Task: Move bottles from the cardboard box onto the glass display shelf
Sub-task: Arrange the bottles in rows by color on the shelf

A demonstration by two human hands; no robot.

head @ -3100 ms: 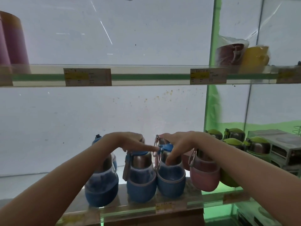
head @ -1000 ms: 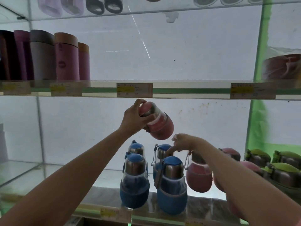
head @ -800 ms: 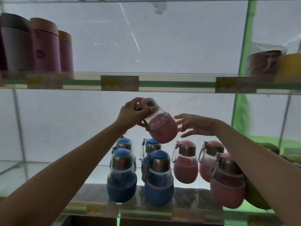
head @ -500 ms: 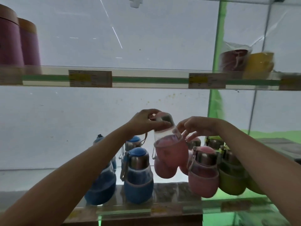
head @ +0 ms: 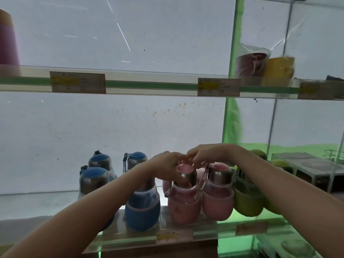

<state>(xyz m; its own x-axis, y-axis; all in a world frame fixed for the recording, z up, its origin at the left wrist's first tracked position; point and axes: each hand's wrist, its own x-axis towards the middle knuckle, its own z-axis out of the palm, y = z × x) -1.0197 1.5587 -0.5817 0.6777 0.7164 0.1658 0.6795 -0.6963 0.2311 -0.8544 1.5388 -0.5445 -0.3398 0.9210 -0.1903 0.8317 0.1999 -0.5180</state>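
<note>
I see the glass display shelf (head: 130, 232) running across the bottom of my view, with a second glass shelf (head: 149, 84) above it carrying paper price labels (head: 77, 82). On that upper level a pink tumbler (head: 8, 43) stands at far left, and a bagged red cup (head: 251, 61) sits just beside a yellow cup (head: 279, 68) at right. A grey rack (head: 314, 170) stands to the right of the lower shelf.

On the lower shelf the bottles stand in a row: blue bottles (head: 142, 207) on the left, green bottles (head: 247, 198) on the right, and pink ones between. The pink bottle (head: 184, 203) I am working on stands upright on the glass, touching a second pink bottle (head: 217, 198) on its right.

My left hand (head: 168, 167) curls around the steel neck and pink cap of that bottle, thumb down the front of the collar. My right hand (head: 206, 154) reaches in from the right, fingers bent down at the cap and strap; whether it pinches the strap or only touches it I cannot tell. The two hands' fingertips meet above the cap.
</note>
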